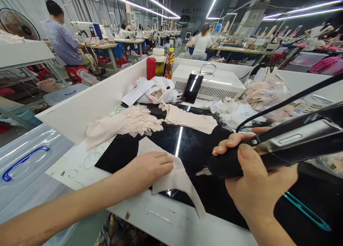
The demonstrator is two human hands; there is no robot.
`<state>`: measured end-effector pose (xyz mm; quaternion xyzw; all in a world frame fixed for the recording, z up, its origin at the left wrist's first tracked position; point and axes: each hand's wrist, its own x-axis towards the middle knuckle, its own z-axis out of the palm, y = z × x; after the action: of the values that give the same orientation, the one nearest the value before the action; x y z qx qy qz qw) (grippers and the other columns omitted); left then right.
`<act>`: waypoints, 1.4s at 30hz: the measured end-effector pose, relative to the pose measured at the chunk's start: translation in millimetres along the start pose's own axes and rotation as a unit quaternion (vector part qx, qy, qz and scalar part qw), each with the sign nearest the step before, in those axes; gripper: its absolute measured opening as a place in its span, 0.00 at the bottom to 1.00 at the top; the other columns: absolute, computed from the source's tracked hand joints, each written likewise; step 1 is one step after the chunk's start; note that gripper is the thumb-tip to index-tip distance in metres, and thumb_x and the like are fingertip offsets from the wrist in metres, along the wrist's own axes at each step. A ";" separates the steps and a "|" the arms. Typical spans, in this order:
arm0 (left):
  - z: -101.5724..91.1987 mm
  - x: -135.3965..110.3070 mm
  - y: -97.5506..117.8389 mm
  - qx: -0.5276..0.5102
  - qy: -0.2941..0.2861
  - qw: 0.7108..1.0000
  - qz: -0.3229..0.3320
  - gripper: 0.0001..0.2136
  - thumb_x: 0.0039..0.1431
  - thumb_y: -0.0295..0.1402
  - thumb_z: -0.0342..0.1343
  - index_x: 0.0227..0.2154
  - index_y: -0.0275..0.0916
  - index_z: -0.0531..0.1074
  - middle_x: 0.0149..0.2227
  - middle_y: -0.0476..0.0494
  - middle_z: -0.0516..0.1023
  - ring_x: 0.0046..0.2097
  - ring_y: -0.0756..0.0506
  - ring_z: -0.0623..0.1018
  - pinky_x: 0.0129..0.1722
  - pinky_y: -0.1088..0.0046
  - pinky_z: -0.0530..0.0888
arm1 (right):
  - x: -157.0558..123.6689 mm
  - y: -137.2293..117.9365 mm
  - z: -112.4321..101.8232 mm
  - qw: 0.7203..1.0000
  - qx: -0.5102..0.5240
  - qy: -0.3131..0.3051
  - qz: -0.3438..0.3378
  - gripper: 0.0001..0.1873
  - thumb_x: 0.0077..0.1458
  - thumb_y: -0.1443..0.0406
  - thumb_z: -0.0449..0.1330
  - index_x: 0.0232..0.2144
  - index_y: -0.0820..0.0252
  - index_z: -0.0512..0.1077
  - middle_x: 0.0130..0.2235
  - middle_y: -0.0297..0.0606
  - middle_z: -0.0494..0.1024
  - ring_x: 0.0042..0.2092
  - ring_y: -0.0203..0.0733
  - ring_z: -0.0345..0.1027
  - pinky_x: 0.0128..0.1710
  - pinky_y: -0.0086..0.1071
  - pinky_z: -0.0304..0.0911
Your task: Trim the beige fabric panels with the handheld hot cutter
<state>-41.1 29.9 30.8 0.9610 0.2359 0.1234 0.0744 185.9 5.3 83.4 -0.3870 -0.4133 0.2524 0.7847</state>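
My left hand lies flat, fingers stretched out, pressing a pale beige fabric piece onto the glossy black work surface. My right hand is wrapped round the black handle of a corded hand tool, whose tip points at the fabric just right of my left fingers. Behind them lie a fanned pile of beige fabric pieces and a flatter stack.
A white machine box with a phone leaning on it stands at the back, beside bottles and plastic bags. More fabric scraps lie at the right. White walls edge the bench; a plastic bin lid sits left. Other people sew at distant tables.
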 end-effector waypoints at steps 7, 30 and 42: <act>-3.1 21.0 11.3 0.152 -0.078 0.973 -0.155 0.11 0.68 0.21 0.55 0.50 0.38 0.74 0.50 0.39 0.79 0.41 0.40 0.78 0.41 0.63 0.79 | 2.7 -7.0 -11.7 0.999 0.015 0.008 0.031 0.19 0.47 0.67 0.75 0.40 0.53 0.74 0.27 0.27 0.77 0.25 0.40 0.72 0.26 0.36 0.73; -15.2 36.0 39.2 0.150 -0.183 0.957 -0.166 0.09 0.68 0.24 0.61 0.49 0.38 0.76 0.41 0.46 0.78 0.36 0.44 0.80 0.30 0.68 0.74 | -16.8 10.8 -19.4 0.997 0.037 -0.058 0.021 0.20 0.56 0.62 0.76 0.46 0.52 0.73 0.32 0.28 0.79 0.29 0.38 0.74 0.31 0.35 0.75; 12.5 25.5 42.6 0.213 0.141 0.967 -0.006 0.10 0.67 0.19 0.56 0.30 0.36 0.73 0.28 0.47 0.72 0.31 0.44 0.75 0.33 0.65 0.76 | -16.1 8.6 -18.4 0.997 0.037 -0.069 0.007 0.20 0.56 0.62 0.76 0.47 0.52 0.73 0.31 0.28 0.79 0.28 0.38 0.74 0.30 0.34 0.76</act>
<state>2.8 3.4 32.6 0.9261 0.2710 0.2037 -0.1656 192.3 -8.7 62.4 -0.3424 -0.4541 0.2992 0.7662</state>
